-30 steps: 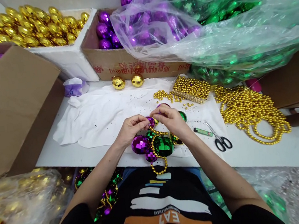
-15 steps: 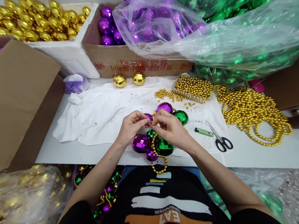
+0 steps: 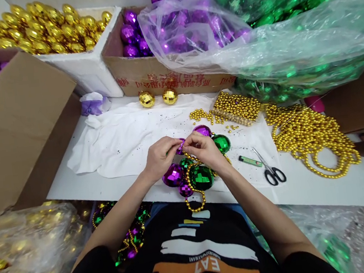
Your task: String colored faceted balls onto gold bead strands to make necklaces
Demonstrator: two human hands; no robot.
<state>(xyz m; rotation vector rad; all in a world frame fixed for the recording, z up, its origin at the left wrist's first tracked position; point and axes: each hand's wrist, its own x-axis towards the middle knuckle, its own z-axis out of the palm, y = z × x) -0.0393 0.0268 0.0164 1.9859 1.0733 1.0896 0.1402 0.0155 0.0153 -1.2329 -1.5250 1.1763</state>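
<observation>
My left hand and my right hand meet at the fingertips, both closed in a pinch. From under my right fingers runs a gold bead strand, which loops toward my body. What my left fingertips pinch is too small to make out. Around the hands lie shiny faceted balls: a large green ball, a purple ball, another purple ball beyond my right hand and a green ball to its right. A small purple ball is partly hidden behind my fingertips.
Scissors and a green cutter-like tool lie to the right. Farther right are piled gold bead strands and a clear box of loose gold beads. Two gold balls sit before a carton. Another carton stands left.
Both hands stay over the ball cluster, their fingertips now slightly higher and closer together. More of the gold strand shows below my right hand. The whole view has shifted slightly.
</observation>
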